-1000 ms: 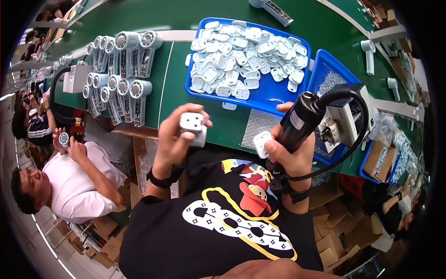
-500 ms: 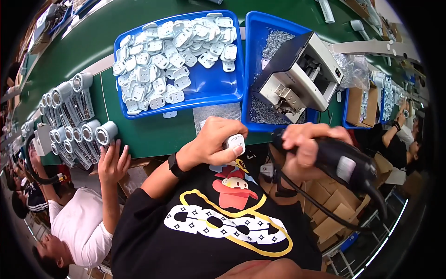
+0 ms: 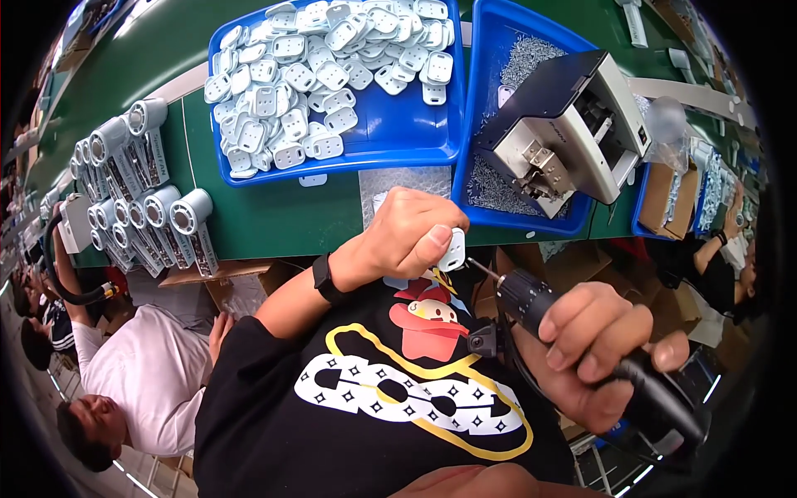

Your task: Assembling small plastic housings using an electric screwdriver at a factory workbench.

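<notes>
My left hand is closed around a small white plastic part; its rounded end face shows, and the rest is hidden in the fingers. In my right hand is a black corded electric screwdriver, gripped around its body. The bit points left toward the white part, its tip close to it but seemingly apart. Beyond my hands stands a blue tray heaped with white rounded plates. A screw feeder machine sits to its right in a blue bin with many loose screws.
White and grey handheld devices with round heads stand in rows at the left. A co-worker in a white shirt is beside them. Bubble wrap lies by the table edge. Cardboard boxes and another person are at the right.
The screwdriver has swung round, its bit now facing the white part. My right hand has moved lower and right. The co-worker's hand has left the row of devices.
</notes>
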### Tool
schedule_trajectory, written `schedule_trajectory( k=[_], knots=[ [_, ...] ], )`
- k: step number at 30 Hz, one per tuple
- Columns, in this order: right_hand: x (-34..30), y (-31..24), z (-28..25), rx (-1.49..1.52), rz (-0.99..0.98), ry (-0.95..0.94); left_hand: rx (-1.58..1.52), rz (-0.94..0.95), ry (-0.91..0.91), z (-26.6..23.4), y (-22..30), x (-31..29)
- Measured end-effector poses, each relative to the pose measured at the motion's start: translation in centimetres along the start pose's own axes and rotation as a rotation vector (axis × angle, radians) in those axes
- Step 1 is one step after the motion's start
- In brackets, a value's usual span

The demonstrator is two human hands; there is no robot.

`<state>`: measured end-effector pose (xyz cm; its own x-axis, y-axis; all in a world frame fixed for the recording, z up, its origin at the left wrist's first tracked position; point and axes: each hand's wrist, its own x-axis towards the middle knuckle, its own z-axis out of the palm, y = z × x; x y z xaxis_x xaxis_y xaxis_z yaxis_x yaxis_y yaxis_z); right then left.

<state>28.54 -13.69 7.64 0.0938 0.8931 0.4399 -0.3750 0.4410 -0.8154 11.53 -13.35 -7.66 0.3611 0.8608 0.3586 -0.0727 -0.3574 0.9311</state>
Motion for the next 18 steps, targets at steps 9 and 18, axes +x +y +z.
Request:
schedule_trajectory(
  k=[9, 18],
  knots=[
    [0.5, 1.4, 0.8, -0.025, 0.064, -0.198, 0.027, 0.018, 0.035, 0.3, 0.1, 0.2],
    [0.9, 0.6, 0.9, -0.025, 0.044, -0.184, 0.015, -0.009, 0.019, 0.0, 0.2, 0.3]
  ],
)
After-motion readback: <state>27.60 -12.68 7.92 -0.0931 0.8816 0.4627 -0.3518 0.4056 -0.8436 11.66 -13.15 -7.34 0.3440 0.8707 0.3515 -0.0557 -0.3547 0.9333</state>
